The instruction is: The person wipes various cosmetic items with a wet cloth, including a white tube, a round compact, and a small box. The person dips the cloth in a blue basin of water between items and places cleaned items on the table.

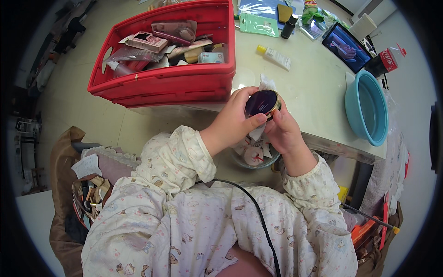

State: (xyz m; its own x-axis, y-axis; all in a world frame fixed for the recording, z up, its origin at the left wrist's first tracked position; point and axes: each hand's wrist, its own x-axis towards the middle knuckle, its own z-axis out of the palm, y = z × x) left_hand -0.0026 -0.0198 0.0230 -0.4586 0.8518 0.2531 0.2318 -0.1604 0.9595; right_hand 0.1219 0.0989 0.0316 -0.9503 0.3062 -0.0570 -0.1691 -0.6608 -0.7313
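Between my two hands is a round dark compact case point(262, 102) with a gold rim, its glossy face turned up and bearing small writing. My left hand point(235, 117) grips its left side, the thumb along the lower edge. On the right edge, my right hand point(285, 130) closes around the case. A crumpled white tissue point(267, 82) sticks out above the case, and white material also shows below it between the hands. Under my hands stands a waste bin point(254, 155) with crumpled litter in it, partly hidden by my wrists.
A red plastic crate point(166, 85) full of cosmetics stands on the table's left point(311, 90). Farther right are a white tube with a yellow cap point(274, 57), a black bottle point(289, 26), a lit tablet point(347, 47), a cola bottle point(383, 62) and a blue basin point(367, 108) near the edge.
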